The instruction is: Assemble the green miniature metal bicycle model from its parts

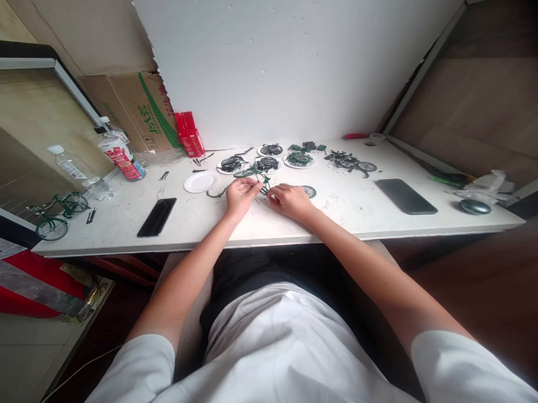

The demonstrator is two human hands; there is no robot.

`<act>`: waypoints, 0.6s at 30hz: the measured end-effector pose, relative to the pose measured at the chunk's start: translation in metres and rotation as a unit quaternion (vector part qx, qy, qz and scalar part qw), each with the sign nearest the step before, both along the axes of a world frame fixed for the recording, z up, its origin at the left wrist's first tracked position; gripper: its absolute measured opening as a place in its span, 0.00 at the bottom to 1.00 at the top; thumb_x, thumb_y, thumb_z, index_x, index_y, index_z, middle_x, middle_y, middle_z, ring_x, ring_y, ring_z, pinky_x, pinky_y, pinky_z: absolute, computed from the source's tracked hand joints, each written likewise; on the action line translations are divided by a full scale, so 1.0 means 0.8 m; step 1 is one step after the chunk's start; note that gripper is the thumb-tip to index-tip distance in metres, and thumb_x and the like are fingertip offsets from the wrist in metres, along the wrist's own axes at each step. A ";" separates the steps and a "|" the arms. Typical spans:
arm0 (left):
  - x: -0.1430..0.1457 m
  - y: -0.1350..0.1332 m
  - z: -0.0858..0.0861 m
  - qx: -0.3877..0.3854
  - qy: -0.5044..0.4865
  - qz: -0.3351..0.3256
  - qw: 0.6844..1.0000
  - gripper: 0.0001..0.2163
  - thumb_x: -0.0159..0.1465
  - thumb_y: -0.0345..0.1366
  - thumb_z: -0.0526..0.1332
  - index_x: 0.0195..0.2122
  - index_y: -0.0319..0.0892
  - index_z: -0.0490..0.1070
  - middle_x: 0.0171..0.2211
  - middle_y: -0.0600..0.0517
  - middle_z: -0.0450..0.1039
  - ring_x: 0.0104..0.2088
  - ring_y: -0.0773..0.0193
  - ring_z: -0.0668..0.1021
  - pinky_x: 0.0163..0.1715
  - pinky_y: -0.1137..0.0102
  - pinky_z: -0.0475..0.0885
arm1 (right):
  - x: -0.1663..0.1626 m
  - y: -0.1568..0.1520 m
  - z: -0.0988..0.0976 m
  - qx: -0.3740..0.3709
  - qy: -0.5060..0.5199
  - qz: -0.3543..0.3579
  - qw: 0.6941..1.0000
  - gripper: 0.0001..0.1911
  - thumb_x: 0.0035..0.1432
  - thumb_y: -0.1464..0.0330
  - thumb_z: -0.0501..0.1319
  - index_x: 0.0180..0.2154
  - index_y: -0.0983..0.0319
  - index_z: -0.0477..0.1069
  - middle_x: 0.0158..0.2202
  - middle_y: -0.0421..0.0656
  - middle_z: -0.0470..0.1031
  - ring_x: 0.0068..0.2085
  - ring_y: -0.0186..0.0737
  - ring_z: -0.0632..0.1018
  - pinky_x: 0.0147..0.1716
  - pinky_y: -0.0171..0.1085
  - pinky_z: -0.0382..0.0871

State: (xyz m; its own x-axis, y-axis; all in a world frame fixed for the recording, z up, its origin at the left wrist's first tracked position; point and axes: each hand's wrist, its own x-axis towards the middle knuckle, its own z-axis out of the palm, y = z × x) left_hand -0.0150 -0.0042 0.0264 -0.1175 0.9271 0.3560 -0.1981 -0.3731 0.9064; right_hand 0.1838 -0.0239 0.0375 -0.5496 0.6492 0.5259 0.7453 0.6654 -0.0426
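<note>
Between pinching fingertips, left hand (239,195) and right hand (291,201) held the green frame (260,181) at both ends, seemingly steadying it.

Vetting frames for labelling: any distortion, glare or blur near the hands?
Head view: wide-angle bending, the table front edge bows; head view: light even and soft, white wall panel nearly washed out; head view: green model part pinched by left hand and right hand too small and soft to resolve.

Single head-worn view, facing forward and down, wide-angle, close above the white table (349,219) edge.
</note>
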 end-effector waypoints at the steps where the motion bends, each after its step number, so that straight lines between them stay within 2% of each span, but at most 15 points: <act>1: 0.000 -0.001 0.001 0.000 -0.003 -0.001 1.000 0.23 0.47 0.47 0.83 0.35 0.39 0.76 0.36 0.45 0.82 0.40 0.59 0.85 0.45 0.63 0.82 | 0.000 0.000 0.000 -0.002 -0.002 -0.002 1.000 0.10 0.71 0.71 0.59 0.44 0.62 0.79 0.38 0.48 0.83 0.37 0.44 0.76 0.33 0.39 0.55; 6: 0.001 -0.005 0.007 -0.013 -0.019 -0.001 1.000 0.24 0.46 0.47 0.83 0.34 0.39 0.76 0.36 0.46 0.82 0.39 0.59 0.84 0.43 0.63 0.82 | -0.001 -0.001 0.001 -0.011 0.001 -0.006 1.000 0.10 0.71 0.70 0.58 0.44 0.61 0.79 0.38 0.48 0.83 0.37 0.44 0.77 0.33 0.38 0.55; 14: 0.000 -0.009 0.012 -0.011 -0.019 0.021 1.000 0.24 0.46 0.48 0.83 0.34 0.39 0.76 0.35 0.46 0.81 0.37 0.61 0.83 0.41 0.64 0.82 | 0.002 -0.003 0.002 -0.050 0.072 -0.024 0.996 0.09 0.70 0.67 0.61 0.47 0.60 0.77 0.34 0.43 0.80 0.33 0.40 0.75 0.32 0.36 0.55; 18: -0.001 -0.008 0.012 -0.018 -0.021 0.024 0.999 0.24 0.46 0.48 0.83 0.34 0.39 0.76 0.35 0.46 0.81 0.38 0.61 0.84 0.41 0.64 0.82 | 0.004 -0.002 0.002 -0.053 0.091 -0.011 0.994 0.10 0.70 0.65 0.61 0.49 0.60 0.78 0.34 0.43 0.80 0.32 0.40 0.75 0.32 0.35 0.56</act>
